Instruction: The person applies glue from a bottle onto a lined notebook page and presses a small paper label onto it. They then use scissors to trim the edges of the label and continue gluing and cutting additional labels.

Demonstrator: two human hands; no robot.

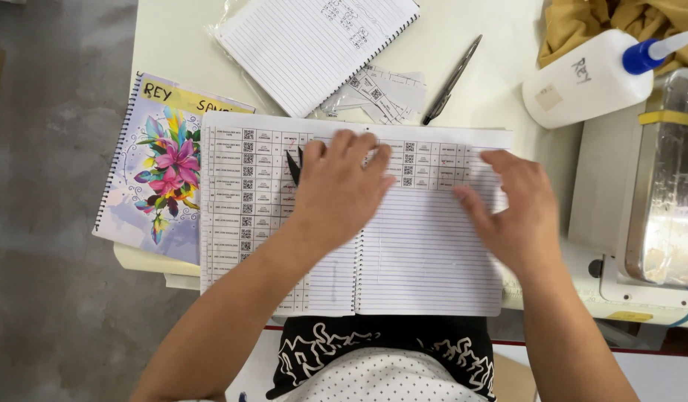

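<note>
The open spiral notebook (403,253) lay at the centre of the frame, with a strip of printed labels (433,160) across the top of its right page. The paper looked light, thin and easily creased, best handled flat at its edges. The left hand (336,190) lay spread, palm down, pressing the strip near the spine, dark scissors (293,165) just beside it. The right hand (519,212), fingers loosely extended, smoothed the strip's right end. Further out, a floral notebook (158,171) sat at the left, a pen (452,80) above and a glue bottle (589,78) at the upper right.
</note>
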